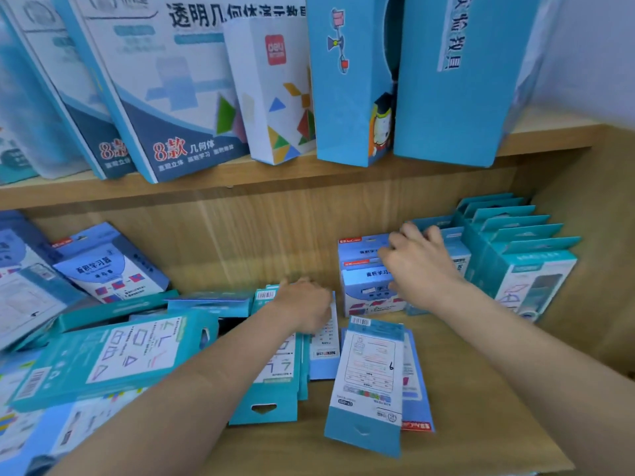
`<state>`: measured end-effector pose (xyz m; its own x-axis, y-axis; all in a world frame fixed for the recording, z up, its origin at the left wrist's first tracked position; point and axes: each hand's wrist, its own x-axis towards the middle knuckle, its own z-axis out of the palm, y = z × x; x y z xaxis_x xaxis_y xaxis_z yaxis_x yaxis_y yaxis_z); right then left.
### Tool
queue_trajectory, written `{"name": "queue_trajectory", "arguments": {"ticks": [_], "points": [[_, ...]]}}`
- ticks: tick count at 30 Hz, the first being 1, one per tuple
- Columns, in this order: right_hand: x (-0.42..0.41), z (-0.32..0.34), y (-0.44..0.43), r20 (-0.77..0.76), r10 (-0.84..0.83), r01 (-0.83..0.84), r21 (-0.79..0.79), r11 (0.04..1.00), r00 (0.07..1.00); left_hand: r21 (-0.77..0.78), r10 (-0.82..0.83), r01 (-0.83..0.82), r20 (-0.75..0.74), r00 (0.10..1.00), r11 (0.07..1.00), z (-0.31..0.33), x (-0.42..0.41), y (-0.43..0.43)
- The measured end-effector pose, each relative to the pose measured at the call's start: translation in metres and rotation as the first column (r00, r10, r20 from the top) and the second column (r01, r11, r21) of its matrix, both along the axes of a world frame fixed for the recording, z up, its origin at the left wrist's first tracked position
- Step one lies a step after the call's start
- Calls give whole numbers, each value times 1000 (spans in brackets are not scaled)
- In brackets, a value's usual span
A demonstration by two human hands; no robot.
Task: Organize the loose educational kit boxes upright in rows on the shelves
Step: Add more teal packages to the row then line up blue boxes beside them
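Note:
On the lower wooden shelf (457, 407), several teal kit boxes (515, 255) stand upright in a row at the right. Beside them stand upright light-blue boxes (364, 283); my right hand (417, 261) grips their top edge, fingers curled over it. My left hand (302, 304) reaches onto a flat white-and-blue box (324, 352) at the middle of the shelf; its fingers are hidden behind the hand. A light-blue box (369, 383) lies flat in front. Loose teal boxes (113, 355) lie in a heap on the left.
The upper shelf (240, 180) carries large leaning blue-and-white boxes (165, 97), a white tangram box (275, 97) and tall blue boxes (457, 80). More blue boxes (110, 266) lean at the lower shelf's left. The shelf's wooden side wall (601, 252) closes the right.

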<state>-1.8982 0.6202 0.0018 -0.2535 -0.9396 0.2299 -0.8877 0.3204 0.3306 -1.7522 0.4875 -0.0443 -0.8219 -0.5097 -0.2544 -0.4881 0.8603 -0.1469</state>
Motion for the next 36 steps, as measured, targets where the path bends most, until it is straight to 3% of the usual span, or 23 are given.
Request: {"name": "queue_trajectory", "arguments": {"ticks": [4, 9, 16, 20, 22, 24, 26, 28, 30, 32, 34, 36], "points": [[-9, -9, -3, -2, 9, -9, -86, 996, 1000, 34, 30, -30, 18, 999, 999, -6, -10, -7], [-13, -17, -11, -31, -23, 21, -49, 999, 999, 76, 47, -44, -37, 998, 996, -8, -9, -6], [-7, -25, -16, -100, -87, 76, -116, 990, 991, 108, -3, 5, -20, 1000, 994, -5, 4, -4], [-1, -23, -4, -1, -1, 1, -185, 983, 1000, 97, -32, 34, -30, 999, 995, -5, 10, 1], [4, -21, 9, 147, 92, -50, -269, 962, 985, 86, -42, 46, -44, 998, 995, -6, 13, 5], [10, -20, 27, 457, 168, -9, -330, 944, 873, 97, -33, 38, -46, 998, 995, -5, 16, 10], [17, -26, 47, 699, 236, 31, -347, 938, 675, 135, -19, 30, -78, 997, 990, -1, 21, 17], [24, -38, 65, 785, 251, 42, -332, 942, 567, 171, -39, 78, -220, 975, 982, 3, 27, 27], [28, -54, 75, 820, 233, 55, -305, 951, 522, 217, -51, 155, -419, 906, 964, 10, 35, 43], [29, -69, 77, 835, 212, 48, -273, 961, 508, 278, -89, 262, -511, 855, 924, 19, 43, 64], [29, -82, 77, 850, 163, 46, -214, 976, 500, 347, -160, 305, -389, 907, 887, 20, 53, 90], [30, -94, 80, 878, 116, 65, -164, 984, 464, 347, -237, 278, -156, 959, 895, 10, 61, 111]]}}
